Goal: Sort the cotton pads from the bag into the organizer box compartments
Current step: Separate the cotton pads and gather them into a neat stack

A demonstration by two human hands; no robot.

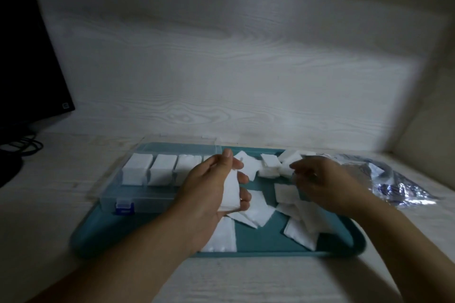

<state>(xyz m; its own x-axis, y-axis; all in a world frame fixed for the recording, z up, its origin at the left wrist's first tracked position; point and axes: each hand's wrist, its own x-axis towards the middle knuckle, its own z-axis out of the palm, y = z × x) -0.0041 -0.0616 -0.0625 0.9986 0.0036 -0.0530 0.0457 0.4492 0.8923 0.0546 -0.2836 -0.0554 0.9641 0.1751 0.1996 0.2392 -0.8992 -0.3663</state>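
Dim pale wood-grain wall (221, 56)

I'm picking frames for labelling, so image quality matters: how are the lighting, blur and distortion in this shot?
Head view: dim overall, with a brighter patch on the back wall; wide-angle bending at the edges; the right hand and plastic bag are motion-smeared; the left hand gripping a stack of cotton pads is somewhat sharper; the filled organizer box on the teal tray reads clearly.

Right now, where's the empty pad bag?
In the head view, the plastic bag lies crumpled on the desk at far right, just off the teal tray's right edge, beyond the right hand.
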